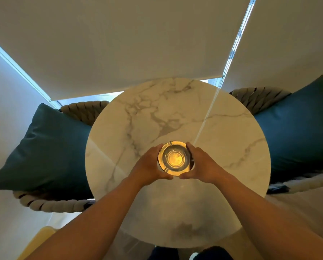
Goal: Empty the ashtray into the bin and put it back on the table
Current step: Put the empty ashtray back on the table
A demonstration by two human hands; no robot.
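Note:
A round amber glass ashtray (175, 158) sits near the middle of a round white marble table (222, 139). My left hand (149, 166) cups its left side and my right hand (203, 164) cups its right side. Both thumbs curl under its near rim and the fingers wrap the far sides. The bowl of the ashtray looks clean, with no ash or butts that I can make out. I cannot tell whether the ashtray rests on the table or is held just above it. No bin is in view.
Woven rope chairs with dark teal cushions stand on the left (49, 147) and right (297, 128) of the table. White roller blinds (119, 44) hang behind it. Something yellow (42, 239) shows at the lower left.

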